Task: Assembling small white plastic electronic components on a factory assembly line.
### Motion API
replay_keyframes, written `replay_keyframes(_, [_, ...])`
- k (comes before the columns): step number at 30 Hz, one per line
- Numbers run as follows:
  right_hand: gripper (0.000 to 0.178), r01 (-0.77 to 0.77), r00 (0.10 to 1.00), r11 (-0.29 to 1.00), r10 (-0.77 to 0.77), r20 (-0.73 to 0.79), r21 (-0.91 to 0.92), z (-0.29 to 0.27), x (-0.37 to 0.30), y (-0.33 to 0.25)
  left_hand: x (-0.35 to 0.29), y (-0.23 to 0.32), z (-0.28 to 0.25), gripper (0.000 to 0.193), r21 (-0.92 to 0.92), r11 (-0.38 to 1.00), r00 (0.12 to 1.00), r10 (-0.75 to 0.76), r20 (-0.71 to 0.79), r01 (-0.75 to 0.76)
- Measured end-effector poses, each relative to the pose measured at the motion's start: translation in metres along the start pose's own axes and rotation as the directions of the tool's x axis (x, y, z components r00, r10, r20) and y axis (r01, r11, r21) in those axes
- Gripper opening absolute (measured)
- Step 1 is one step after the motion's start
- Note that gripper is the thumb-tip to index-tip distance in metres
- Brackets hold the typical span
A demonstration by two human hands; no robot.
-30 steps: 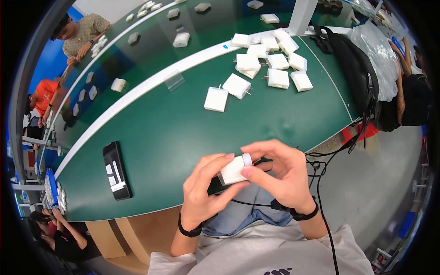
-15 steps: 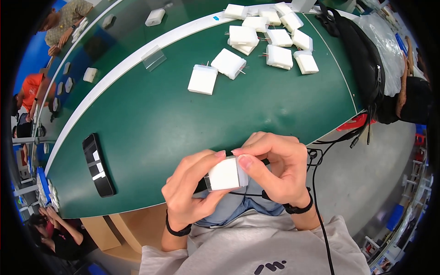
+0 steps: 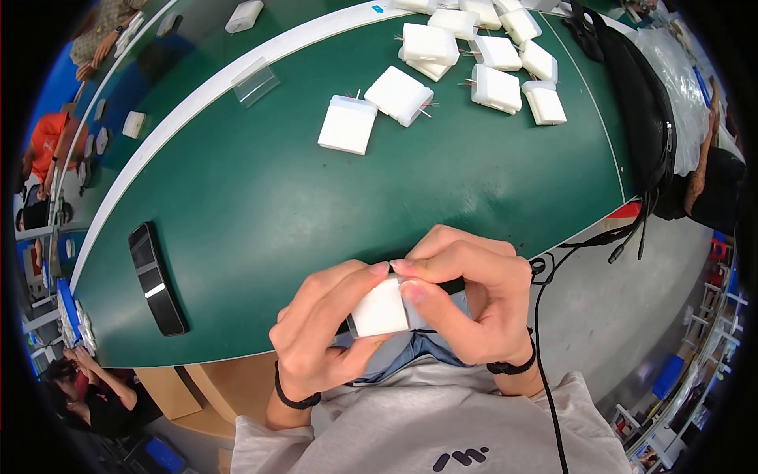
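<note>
The white block (image 3: 380, 312) is held up at the near edge of the desk (image 3: 237, 197), with the person's lap below it. Its capped end points to the person's right and its other end to the left; the axis between these ends runs roughly crosswise, tipped slightly up toward the right. Fingers cover part of it, so its full length cannot be told.

It sits between the two hands, touching both. The left hand (image 3: 328, 320) is closed around its left side, thumb below and fingertips along the upper edge. The right hand (image 3: 478, 296) is pinched narrow at the capped end, its thumb pressed near the upper right corner.

The block looks boxy and matt white, with a clear edge showing at its left and a translucent cap (image 3: 418, 317) at its right. On the desk beyond lie similar white blocks (image 3: 347, 128), some with thin wires sticking out
</note>
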State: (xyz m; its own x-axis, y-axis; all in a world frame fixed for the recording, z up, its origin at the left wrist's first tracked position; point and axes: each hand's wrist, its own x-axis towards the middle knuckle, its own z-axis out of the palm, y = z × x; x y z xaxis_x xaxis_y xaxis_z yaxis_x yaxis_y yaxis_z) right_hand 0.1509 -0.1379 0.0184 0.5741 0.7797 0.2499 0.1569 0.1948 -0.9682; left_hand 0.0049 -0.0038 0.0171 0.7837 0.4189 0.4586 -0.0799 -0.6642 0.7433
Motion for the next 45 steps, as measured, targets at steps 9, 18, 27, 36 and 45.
replay_keyframes(9, [0.013,-0.120,0.993,0.984,0.119,0.013,0.129,0.000,-0.003,-0.004,0.001,-0.004,0.007,0.056,0.018,0.999,0.998,-0.034,-0.056,0.035])
replay_keyframes(18, [0.012,-0.083,0.996,0.990,0.084,-0.003,0.113,0.007,-0.004,-0.004,0.001,-0.001,0.010,0.057,0.012,1.000,0.997,-0.023,-0.069,0.024])
replay_keyframes(27, [0.036,-0.075,0.997,0.986,0.078,-0.016,0.146,0.004,-0.004,-0.002,0.001,-0.003,0.005,0.052,-0.016,0.997,0.993,-0.073,-0.092,0.071])
replay_keyframes(36, [0.028,-0.149,0.983,0.965,0.168,-0.070,0.216,0.009,0.001,-0.003,0.003,0.005,0.014,0.037,-0.368,0.919,0.959,-0.221,-0.177,0.144])
replay_keyframes(45, [0.015,-0.090,0.991,0.966,0.112,-0.076,0.244,0.008,-0.008,-0.007,-0.012,0.000,0.010,0.027,-0.237,0.955,0.977,-0.199,-0.080,0.176])
